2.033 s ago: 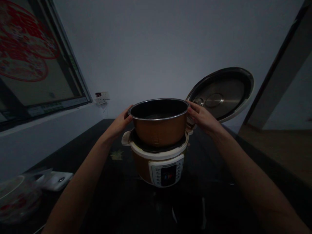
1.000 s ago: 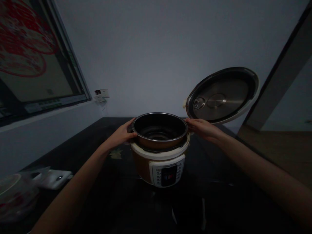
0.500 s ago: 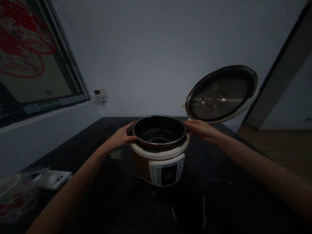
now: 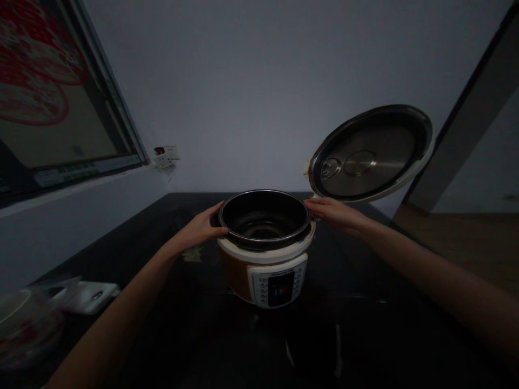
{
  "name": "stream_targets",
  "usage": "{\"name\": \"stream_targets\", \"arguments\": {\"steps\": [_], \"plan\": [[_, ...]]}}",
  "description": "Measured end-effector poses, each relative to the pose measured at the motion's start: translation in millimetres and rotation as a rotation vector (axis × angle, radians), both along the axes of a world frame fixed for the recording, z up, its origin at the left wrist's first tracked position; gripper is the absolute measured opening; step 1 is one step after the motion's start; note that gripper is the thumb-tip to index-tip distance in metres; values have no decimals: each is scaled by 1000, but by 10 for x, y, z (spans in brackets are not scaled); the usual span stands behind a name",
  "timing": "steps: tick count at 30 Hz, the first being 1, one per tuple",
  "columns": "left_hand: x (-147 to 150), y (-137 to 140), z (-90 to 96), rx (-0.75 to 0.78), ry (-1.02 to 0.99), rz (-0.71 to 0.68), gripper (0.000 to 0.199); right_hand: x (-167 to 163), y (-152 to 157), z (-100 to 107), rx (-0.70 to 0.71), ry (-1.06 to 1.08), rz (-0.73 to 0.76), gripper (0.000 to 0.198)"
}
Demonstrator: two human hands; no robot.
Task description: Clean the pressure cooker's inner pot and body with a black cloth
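Note:
An electric pressure cooker [image 4: 237,273] with a brown body, white collar and front control panel stands on a black table. Its dark inner pot [image 4: 263,216] sits in the opening with the rim raised above the collar. My left hand [image 4: 200,226] grips the pot's rim from the left, thumb at the front and fingers behind. On the right, my right hand [image 4: 330,212] holds the rim with its fingers pressed together; part of its grip is hidden. The cooker's round lid [image 4: 365,156] is swung up, behind and to the right, its metal underside showing.
Wall sockets [image 4: 166,155] are at the back left beside a window [image 4: 68,146] with red decorations. A plastic-wrapped container [image 4: 28,329] and a white device [image 4: 97,297] lie at the table's left. A yellowish patch [image 4: 192,254] marks the tabletop [image 4: 194,324].
The front of the inner pot's rim looks slightly lower against the cooker's collar. Both hands keep their hold on it. The view has shifted a little.

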State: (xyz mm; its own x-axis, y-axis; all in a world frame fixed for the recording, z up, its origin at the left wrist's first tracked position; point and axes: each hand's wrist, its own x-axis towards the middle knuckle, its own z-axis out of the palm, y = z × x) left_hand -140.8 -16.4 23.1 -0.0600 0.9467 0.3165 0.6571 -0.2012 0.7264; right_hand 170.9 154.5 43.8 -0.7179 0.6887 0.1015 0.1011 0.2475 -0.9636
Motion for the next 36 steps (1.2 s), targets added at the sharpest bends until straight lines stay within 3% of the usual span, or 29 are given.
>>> {"name": "stream_targets", "arguments": {"steps": [6,9,14,17,21,24,29,32,36], "plan": [[38,-39,37,-26,100,30,91,-2,-14,0,57,-45,-50,16],[72,-48,60,-9,61,25,86,0,-6,-19,88,-65,-74,17],[70,-54,66,11,-13,177,88,2,26,-93,128,-33,-91,26],[17,-62,54,-6,-49,199,87,36,0,-99,129,-2,-114,35],[-109,-82,14,49,-124,219,72,251,-229,105,179,91,-122,41],[-162,-95,-6,164,-231,212,64,561,-536,402,329,111,-102,37],[25,-98,8,357,-523,249,46,1029,-928,769,653,286,-452,19],[195,-105,-19,405,-558,323,38,1209,-983,798,671,436,-588,16],[284,-130,-106,393,-524,409,34,1542,-885,651,630,508,-744,17]]}}
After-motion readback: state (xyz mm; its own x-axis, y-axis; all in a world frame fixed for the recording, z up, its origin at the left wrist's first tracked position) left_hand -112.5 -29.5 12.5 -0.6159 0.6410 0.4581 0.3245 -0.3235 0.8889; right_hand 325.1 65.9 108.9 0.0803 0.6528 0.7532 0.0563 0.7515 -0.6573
